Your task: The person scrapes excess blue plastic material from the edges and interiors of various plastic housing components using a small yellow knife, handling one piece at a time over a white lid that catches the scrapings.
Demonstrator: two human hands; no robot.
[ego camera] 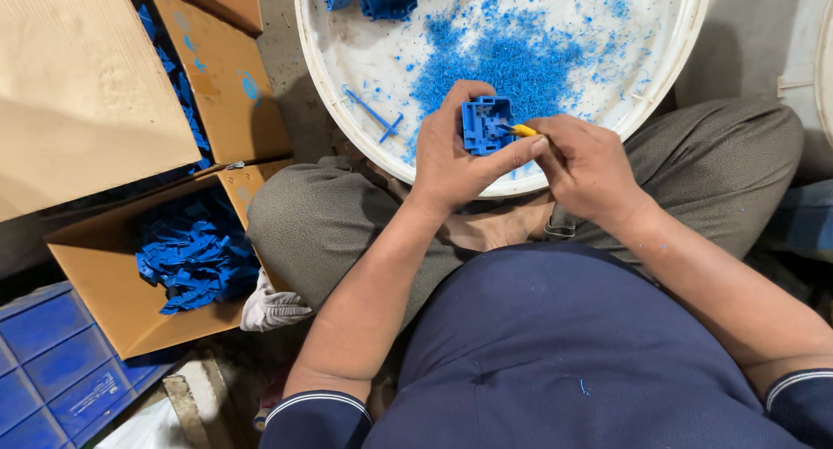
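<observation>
Left hand [451, 158] clasps a blue plastic part [486, 124] over the white basin's [685, 63] near rim; right hand [586, 167] grips a yellow-handled knife [523, 131]. A slip could nick the left thumb.

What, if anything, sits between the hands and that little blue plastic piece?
Nothing visible: the left hand grips the blue plastic part directly, and the right hand presses a yellow-handled tool against its edge.

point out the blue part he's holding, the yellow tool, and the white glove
Blue part [482, 124], head view, on its ribbed open face, above the left thumb.
Yellow tool [522, 131], head view, on the yellow tip showing beyond the right fingers.
White glove [271, 307], head view, on its palm, beside the cardboard box.
</observation>
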